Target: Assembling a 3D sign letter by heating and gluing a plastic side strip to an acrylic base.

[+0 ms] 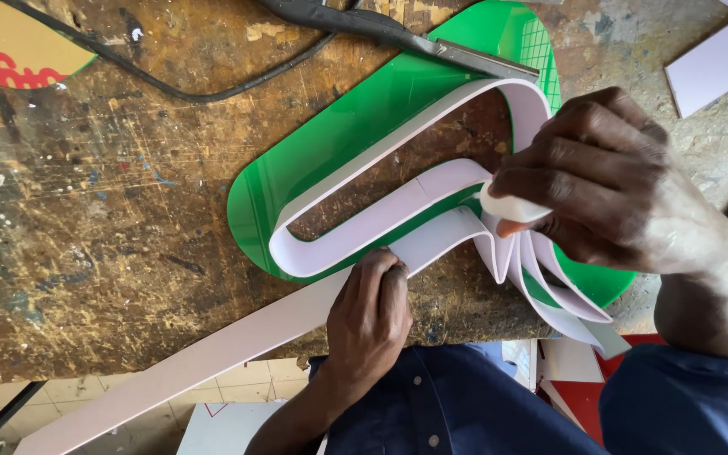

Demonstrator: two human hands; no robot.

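Right hand (608,190): closed around a small white bottle (511,206), its orange tip pointing down at the white strip (398,206) where the strip folds back on itself; held tilted, apparently so the tip meets the seam between the strip and the green panel (339,143).
Left hand (372,316): fingers curled and pressing on the strip at the near edge of the green panel (seemingly to pin the strip upright while the other hand works); it clasps nothing loose.
White strip: a thin, flexible band standing on edge on the green panel, following its outline in a long loop with rounded ends; several tight folds fan out under the right hand; its free tail (179,362) runs off the near-left of the panel, past the bench edge.
Green panel: glossy flat sheet, elongated with rounded ends, lying flat and diagonal on the workbench (86,236); a gridded patch shows at its far end.
Workbench: scarred, paint-flecked board under the panel.
Black cable (212,88): beyond the panel, leading to a dark tool with a metal blade (482,57) resting on the panel's far rim.
White offcut (709,63): far right of the panel.
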